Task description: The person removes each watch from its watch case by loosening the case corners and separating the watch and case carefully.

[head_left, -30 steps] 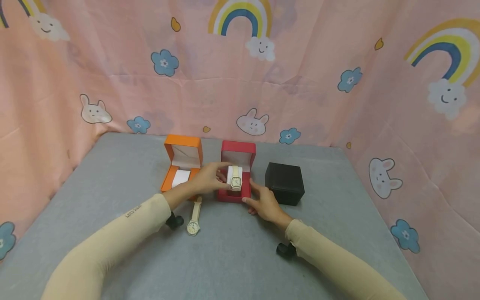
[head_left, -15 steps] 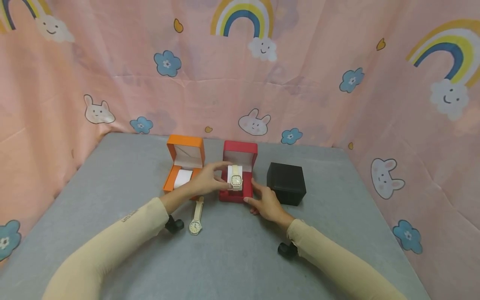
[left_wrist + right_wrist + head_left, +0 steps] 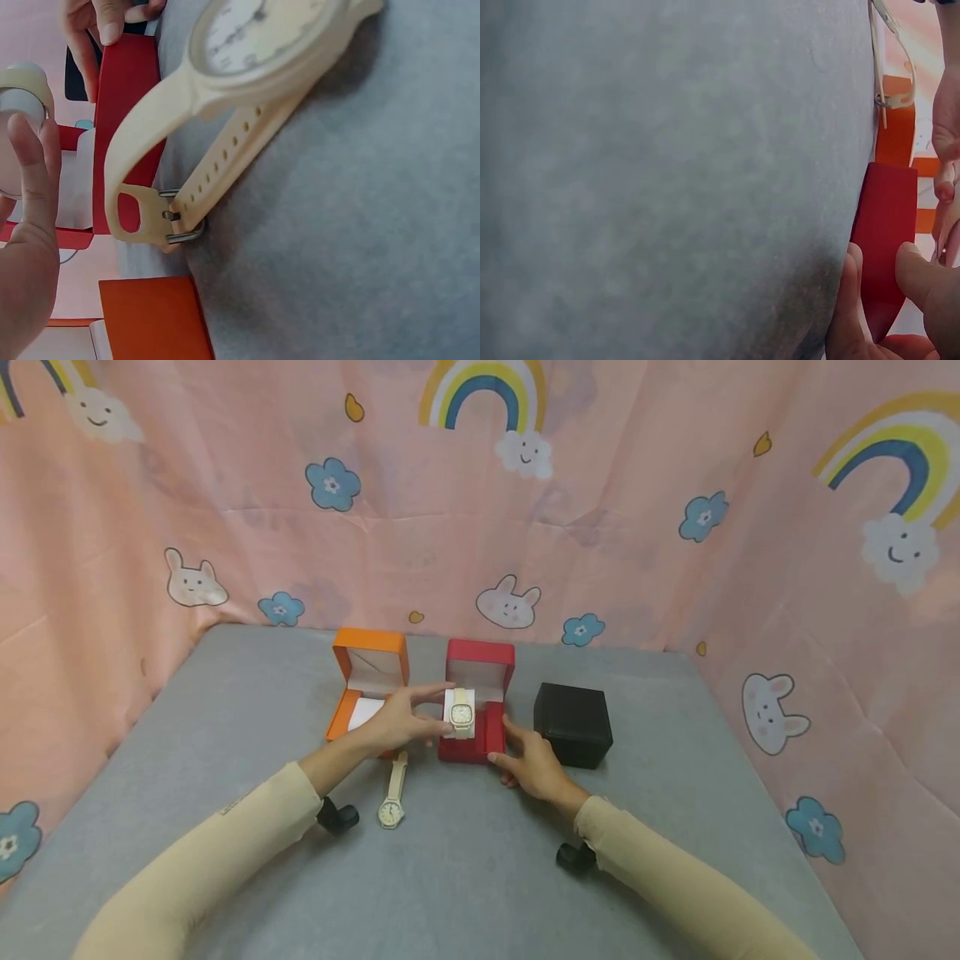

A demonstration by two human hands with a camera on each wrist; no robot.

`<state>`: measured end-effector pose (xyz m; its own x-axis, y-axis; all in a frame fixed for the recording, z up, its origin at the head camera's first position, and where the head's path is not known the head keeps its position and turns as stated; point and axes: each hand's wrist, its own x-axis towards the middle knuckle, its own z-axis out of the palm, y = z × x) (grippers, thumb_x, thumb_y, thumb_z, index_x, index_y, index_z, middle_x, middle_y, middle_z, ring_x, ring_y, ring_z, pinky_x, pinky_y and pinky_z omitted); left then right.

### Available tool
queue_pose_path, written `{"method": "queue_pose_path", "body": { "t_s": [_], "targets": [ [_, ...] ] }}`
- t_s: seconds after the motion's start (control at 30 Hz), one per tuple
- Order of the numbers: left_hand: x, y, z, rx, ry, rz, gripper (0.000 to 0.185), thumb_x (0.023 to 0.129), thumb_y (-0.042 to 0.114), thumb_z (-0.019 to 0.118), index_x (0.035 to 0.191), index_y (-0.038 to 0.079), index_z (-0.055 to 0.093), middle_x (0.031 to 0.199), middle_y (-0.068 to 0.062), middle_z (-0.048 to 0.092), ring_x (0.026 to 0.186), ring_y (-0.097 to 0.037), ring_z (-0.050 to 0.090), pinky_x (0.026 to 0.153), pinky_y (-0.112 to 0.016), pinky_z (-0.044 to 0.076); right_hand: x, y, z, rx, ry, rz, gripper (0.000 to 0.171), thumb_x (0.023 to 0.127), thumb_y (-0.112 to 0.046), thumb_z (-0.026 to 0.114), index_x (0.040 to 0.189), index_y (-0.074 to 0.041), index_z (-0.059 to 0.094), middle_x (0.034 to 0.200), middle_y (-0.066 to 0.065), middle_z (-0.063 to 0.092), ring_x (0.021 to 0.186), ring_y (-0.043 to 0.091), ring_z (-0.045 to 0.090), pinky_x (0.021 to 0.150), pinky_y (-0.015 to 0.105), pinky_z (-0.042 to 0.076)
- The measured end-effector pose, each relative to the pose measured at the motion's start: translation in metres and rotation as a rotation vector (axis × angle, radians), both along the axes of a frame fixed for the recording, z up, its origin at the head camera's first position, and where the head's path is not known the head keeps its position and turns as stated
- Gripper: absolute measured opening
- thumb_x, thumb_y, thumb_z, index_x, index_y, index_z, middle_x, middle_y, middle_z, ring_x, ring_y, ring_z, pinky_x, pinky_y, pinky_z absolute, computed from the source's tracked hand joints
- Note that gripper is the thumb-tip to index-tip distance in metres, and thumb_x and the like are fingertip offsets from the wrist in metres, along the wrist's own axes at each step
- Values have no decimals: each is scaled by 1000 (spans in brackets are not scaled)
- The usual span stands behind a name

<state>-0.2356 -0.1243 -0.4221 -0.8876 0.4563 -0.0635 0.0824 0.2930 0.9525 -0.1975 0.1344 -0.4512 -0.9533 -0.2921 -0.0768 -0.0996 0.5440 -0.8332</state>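
Observation:
My left hand [image 3: 438,708] pinches a white pillow with a cream square-faced watch [image 3: 461,714] wrapped round it, held at the left side of the open red box [image 3: 491,739]. In the left wrist view the left hand [image 3: 30,195] touches the pillow [image 3: 19,105] beside the red box [image 3: 124,97]. My right hand [image 3: 501,742] grips the red box's front right corner, its fingers [image 3: 855,300] on the box's edge [image 3: 885,225]. A loose cream round-faced watch [image 3: 391,793] lies flat on the grey table [image 3: 465,877], close under my left wrist [image 3: 255,30].
An open orange box [image 3: 369,670] with a white pillow [image 3: 364,712] inside stands left of the red one. A shut black box [image 3: 572,724] stands to the right. Pink patterned cloth [image 3: 480,527] walls in the table at the back and sides.
The pillow with the watch has shifted left and slightly up in the red box under my left hand. My right hand has stayed on the box.

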Motion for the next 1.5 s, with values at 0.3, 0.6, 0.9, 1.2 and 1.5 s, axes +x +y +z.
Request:
{"method": "queue_pose_path", "body": {
  "t_s": [0.3,0.6,0.9,1.2,1.5],
  "targets": [
    [4,0,-3,21,-10,6,71,90,13,76,153,17,45,146,-19,54,68,-19,67,73,-40,59,0,1,-5,-5,-14,-35,79,93,-13,73,159,-7,30,154,18,46,54,12,65,57,29,59],
    [9,-2,-5,51,-11,-14,71,90,10,76,153,14,44,147,-21,53,73,-18,67,66,-29,57,4,3,-7,-9,-21,-37,80,92,-13,74,159,-8,30,154,17,47,54,13,65,57,30,59],
    [11,-6,-6,31,-7,-18,74,90,13,76,155,13,42,148,-21,52,67,-17,65,60,-26,50,5,4,-3,-28,-43,1,81,93,-9,72,160,-7,28,156,19,46,58,14,67,61,31,60],
    [13,-7,-3,24,-11,-18,74,90,14,76,155,11,41,147,-21,52,76,-29,66,63,-32,53,9,8,8,1,-52,20,74,97,-22,69,159,-9,31,152,22,50,63,17,71,65,32,60],
    [14,-11,-2,39,17,-24,72,92,15,74,155,9,40,147,-22,52,92,-37,65,69,-32,56,10,10,20,13,-31,20,68,98,-25,67,157,-10,36,148,22,53,70,19,70,67,32,58]
  ]
}}
